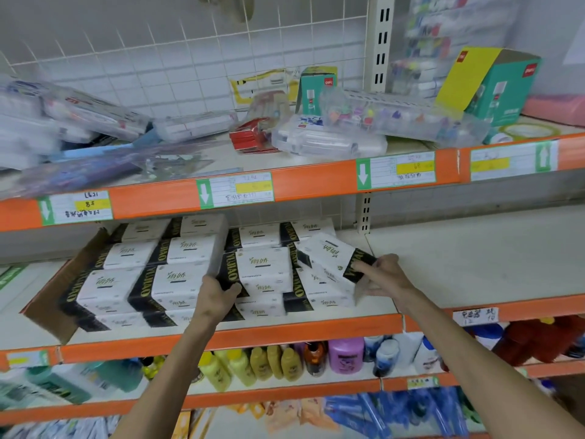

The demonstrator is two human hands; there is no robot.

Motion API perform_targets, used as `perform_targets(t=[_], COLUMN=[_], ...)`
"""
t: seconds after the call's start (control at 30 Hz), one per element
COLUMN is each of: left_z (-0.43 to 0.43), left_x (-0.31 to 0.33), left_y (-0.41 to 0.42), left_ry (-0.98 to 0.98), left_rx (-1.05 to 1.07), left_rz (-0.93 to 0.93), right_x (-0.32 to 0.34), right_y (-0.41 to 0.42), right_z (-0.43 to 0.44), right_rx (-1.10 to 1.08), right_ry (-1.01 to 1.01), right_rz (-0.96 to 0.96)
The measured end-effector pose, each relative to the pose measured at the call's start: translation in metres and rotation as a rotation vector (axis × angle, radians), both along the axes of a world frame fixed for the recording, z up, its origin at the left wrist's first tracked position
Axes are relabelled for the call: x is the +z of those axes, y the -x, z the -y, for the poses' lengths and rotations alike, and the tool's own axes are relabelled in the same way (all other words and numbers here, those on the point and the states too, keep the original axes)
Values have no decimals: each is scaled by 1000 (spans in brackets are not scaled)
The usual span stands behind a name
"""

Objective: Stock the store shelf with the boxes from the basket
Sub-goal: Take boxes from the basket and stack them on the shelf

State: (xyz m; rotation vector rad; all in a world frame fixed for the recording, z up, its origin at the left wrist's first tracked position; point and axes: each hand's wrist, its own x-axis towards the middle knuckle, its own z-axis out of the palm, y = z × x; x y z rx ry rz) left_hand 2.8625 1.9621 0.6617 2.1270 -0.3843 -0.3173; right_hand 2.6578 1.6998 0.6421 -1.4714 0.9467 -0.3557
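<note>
Several white boxes with black ends and green lettering (177,280) are stacked in rows on the middle shelf (474,258). My left hand (217,297) grips the front edge of a box in the middle of the stack. My right hand (384,275) pinches the black end of a tilted box (329,255) that lies askew on top of the stack's right end. The basket is out of view.
A brown cardboard flap (63,286) stands left of the stack. The middle shelf to the right of the stack is bare. The upper shelf (316,182) holds clear plastic cases and teal boxes. Bottles (345,354) fill the shelf below.
</note>
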Motion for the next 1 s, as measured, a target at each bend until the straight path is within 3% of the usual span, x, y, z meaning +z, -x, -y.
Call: perform_targets(t=[0.07, 0.2, 0.3, 0.37, 0.5, 0.6, 0.67, 0.77, 0.87, 1.0], left_z=[-2, -5, -8, -11, -10, -7, -6, -9, -8, -1], left_x=[0, -1, -1, 0, 2, 4, 4, 3, -1, -6], left_y=[-1, -1, -1, -1, 0, 1, 2, 2, 3, 2], left_ry=[-15, -39, -55, -64, -71, -87, -99, -118, -119, -81], left_rx=[-26, -35, -54, -60, -52, -51, -62, -73, -57, 1], left_rz=[12, 23, 12, 5, 15, 24, 37, 54, 83, 111], right_x=[3, 0, 4, 9, 28, 31, 28, 12, -1, 0], right_y=[0, -2, -2, -8, -26, -34, -32, -22, -19, -22], right_z=[-14, -53, -59, -45, -15, 1, 2, -18, -43, -49], right_rx=[14, 150, 21, 21, 167, 267, 232, 3, -193, -115], right_ry=[137, 654, 867, 881, 587, 512, 510, 645, 705, 658], right_rz=[-116, -264, -142, -116, -136, -227, -351, -524, -454, -250])
